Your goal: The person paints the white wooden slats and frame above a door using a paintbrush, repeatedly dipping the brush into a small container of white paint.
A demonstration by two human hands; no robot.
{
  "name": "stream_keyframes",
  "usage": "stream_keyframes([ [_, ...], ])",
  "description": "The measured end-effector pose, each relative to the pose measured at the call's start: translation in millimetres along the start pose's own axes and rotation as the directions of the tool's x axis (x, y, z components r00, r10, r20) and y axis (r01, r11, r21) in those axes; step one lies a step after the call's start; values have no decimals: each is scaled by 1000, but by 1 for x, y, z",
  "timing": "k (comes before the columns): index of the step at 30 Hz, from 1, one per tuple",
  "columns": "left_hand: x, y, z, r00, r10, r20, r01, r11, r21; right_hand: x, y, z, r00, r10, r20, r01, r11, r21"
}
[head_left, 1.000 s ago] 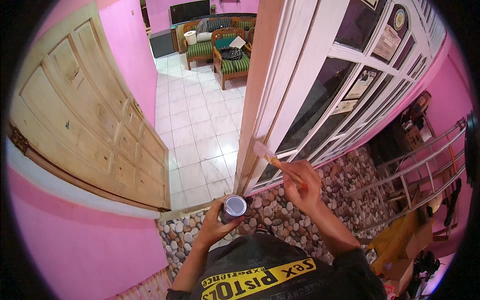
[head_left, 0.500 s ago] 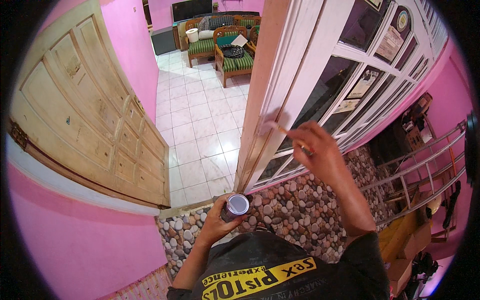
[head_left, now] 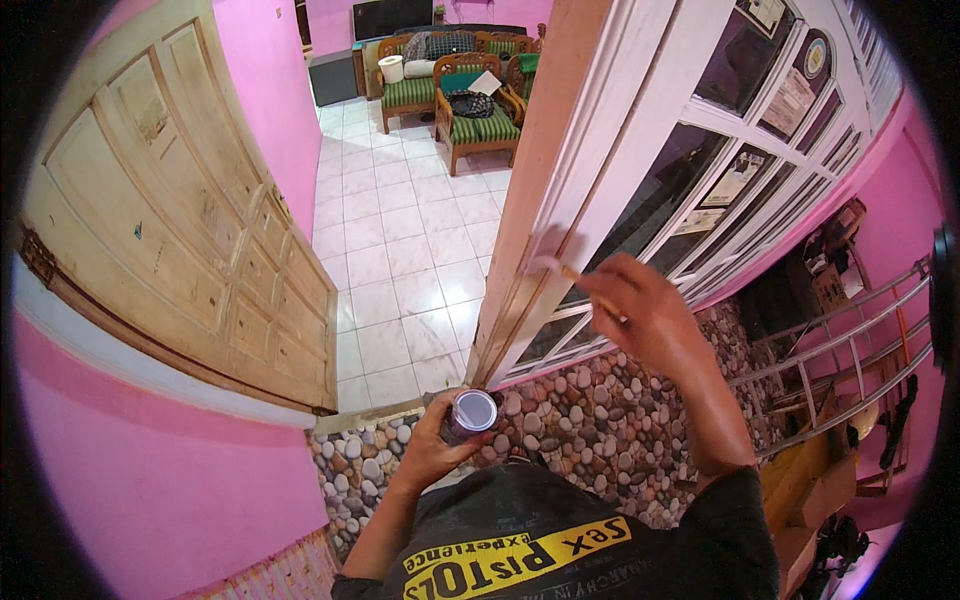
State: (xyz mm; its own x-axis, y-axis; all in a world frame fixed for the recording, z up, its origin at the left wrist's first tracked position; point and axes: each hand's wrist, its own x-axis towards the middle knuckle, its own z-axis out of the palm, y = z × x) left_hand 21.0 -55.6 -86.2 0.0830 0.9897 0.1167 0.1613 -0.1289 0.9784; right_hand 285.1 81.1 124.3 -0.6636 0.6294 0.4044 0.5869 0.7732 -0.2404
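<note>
My left hand is wrapped round a small open paint can, held upright in front of my body. Pale paint shows inside its round mouth. A paintbrush is pinched in the fingers of my right hand, its handle partly hidden by them. The pale bristles bend against the wooden door frame, where they appear to touch its edge. White covers the grooved face of the frame, while the side toward the doorway is brownish pink.
On the left stands an open, worn wooden door beside pink walls. White tiles run inward to green-striped chairs. White-framed windows adjoin the frame. To the right, a metal ladder lies over the pebble-patterned floor.
My right hand and the paintbrush have shifted slightly downward along the door frame, with the bristles still against it. My left hand keeps the paint can in about the same place.
</note>
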Motion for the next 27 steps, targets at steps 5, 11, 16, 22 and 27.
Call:
stream_keyframes([
  [5,-1,-5,0,1000,-18,-1,18,1000,-6,12,-11,-40,916,38,-400,-84,992,-97],
  [11,1,-1,1,999,-27,18,27,999,-24,-3,-27,-9,948,-184,-259,150,978,-146],
  [16,2,0,-2,1000,-15,18,15,1000,0,2,-21,38,991,-12,-134,3,998,-64],
  [22,-1,3,-6,999,-37,5,37,999,17,15,-35,14,881,26,-472,-42,999,-24],
  [27,-3,-2,-5,1000,-29,-11,28,999,-15,3,-37,36,955,-32,-293,22,999,-38],
])
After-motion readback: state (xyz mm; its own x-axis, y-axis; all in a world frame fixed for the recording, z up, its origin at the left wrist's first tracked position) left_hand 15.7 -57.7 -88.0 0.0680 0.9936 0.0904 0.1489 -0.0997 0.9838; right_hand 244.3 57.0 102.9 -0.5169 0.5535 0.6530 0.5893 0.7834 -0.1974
